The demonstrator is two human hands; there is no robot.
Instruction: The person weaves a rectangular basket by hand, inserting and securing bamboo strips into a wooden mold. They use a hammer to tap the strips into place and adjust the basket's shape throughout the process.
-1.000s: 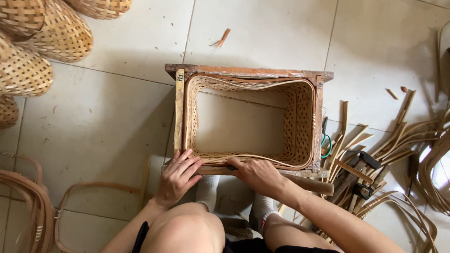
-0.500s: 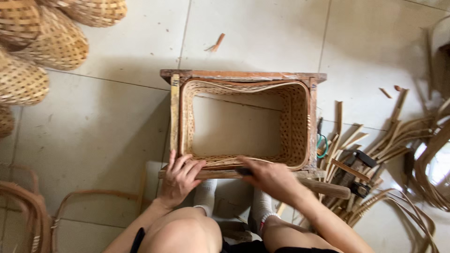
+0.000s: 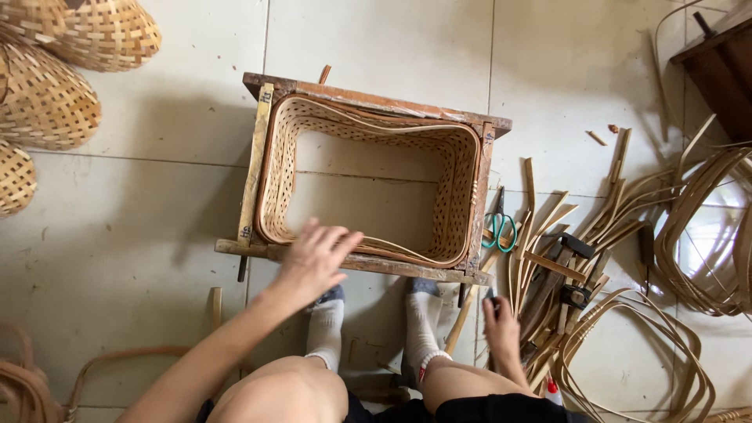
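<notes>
An open-weave rattan basket (image 3: 458, 204) with no bottom sits inside a rectangular wooden frame (image 3: 368, 100) on the tiled floor. My left hand (image 3: 313, 260) lies flat on the near rim of the frame and basket, fingers spread, holding nothing. My right hand (image 3: 501, 327) is low at the right, beside my socked foot (image 3: 423, 325). Its fingers curl around a small dark tool (image 3: 489, 299) at the edge of the strip pile.
Green-handled scissors (image 3: 499, 231), cut bamboo strips (image 3: 619, 211) and dark hand tools (image 3: 576, 247) lie right of the frame. Bent rattan hoops (image 3: 705, 227) fill the far right. Finished woven baskets (image 3: 55, 102) are stacked top left. A dark wooden piece (image 3: 721, 63) stands top right.
My right hand has left the basket's near rim and dropped down to the right beside the strip pile. My left hand stays on the rim, now with its fingers spread.
</notes>
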